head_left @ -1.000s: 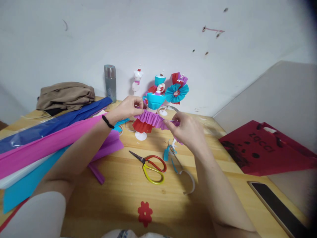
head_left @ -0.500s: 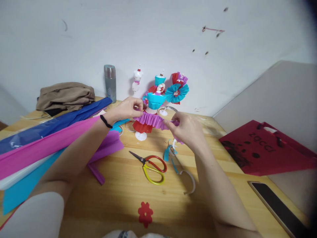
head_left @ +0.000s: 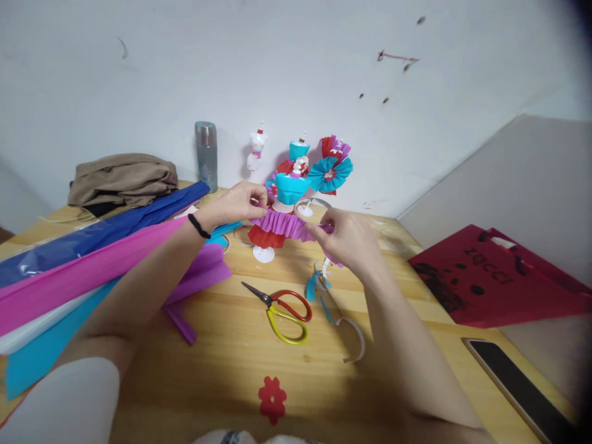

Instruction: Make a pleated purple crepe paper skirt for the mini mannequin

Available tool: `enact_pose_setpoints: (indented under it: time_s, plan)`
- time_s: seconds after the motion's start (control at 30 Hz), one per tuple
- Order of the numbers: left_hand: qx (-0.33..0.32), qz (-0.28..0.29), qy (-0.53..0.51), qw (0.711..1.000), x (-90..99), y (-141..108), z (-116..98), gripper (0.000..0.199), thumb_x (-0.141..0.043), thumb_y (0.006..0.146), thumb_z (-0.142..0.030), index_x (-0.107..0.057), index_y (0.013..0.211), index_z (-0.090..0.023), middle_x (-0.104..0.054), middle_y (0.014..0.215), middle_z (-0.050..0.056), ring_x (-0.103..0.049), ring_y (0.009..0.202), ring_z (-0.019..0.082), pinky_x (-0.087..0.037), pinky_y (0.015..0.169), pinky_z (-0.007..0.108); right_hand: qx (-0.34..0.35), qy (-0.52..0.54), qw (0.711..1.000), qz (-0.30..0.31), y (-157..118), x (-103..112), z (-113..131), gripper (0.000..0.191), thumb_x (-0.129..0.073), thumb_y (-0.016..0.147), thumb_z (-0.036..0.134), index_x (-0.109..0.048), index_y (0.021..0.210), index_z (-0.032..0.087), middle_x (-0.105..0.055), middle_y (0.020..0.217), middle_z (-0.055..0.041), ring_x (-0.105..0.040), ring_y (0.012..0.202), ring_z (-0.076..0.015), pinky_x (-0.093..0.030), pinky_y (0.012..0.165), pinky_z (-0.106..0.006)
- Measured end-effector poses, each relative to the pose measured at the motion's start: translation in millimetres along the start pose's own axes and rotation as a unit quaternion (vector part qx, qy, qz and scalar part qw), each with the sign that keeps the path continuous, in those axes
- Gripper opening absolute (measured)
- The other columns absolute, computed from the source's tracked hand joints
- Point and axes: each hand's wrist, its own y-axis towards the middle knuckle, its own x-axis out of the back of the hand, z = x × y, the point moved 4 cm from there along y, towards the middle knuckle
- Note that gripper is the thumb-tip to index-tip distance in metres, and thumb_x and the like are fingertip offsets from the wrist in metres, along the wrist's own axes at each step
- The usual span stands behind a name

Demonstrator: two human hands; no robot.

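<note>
Hardly anything has moved since the earlier frame: both hands are in almost the same place, and the view has slipped only a tiny bit.

Dark letters on the red bag at the right look like "zgcci", but they are a bit hard to read.

Between the two hands is a purple strip. It is full of little wavy folds, like a frill, and it is held up above the table. The left hand pinches one end with thumb and finger. The right hand pinches near the other end, and a bit of purple hangs down below it.

Behind the strip, a red frill peeks out over a round white base. A bright blue top shows just above the strip, and a blue paper flower is farther back.

Nearer, scissors with one red handle and one yellow handle lie on the table. A red flower shape lies closer still. Pink paper is at the left, a gray bottle stands by the wall, and a phone lies at the right.
</note>
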Motion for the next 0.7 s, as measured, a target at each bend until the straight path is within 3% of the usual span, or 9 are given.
enact_pose_setpoints:
  time_s: [0.7]
  plan:
    - [-0.009, -0.004, 0.002, 1.000, 0.6, 1.0, -1.2, 0.012, -0.069, 0.067, -0.017, -0.058, 0.064, -0.015, -0.061, 0.073, 0.000, -0.056, 0.070, 0.011, -0.046, 0.064, 0.024, 0.007, 0.000, 1.000, -0.007, 0.5, 2.7, -0.9, 0.037, -0.058, 0.089, 0.057, -0.065, 0.082, 0.021, -0.076, 0.083, -0.0126, -0.070, 0.082, -0.0329, -0.038, 0.063, -0.035]
